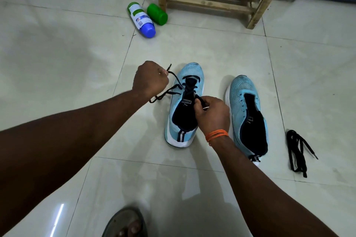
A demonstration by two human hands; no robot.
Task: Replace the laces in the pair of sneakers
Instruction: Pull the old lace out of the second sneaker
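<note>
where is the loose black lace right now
In the head view the loose black lace lies bunched on the floor at right, beside the unlaced sneaker.

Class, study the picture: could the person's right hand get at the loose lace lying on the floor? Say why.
Probably yes. The loose lace lies uncovered on the floor right of the unlaced sneaker, on that hand's side. But the right hand pinches the other sneaker's lace and must let go first.

Orange wrist threads, grey sandal
</note>
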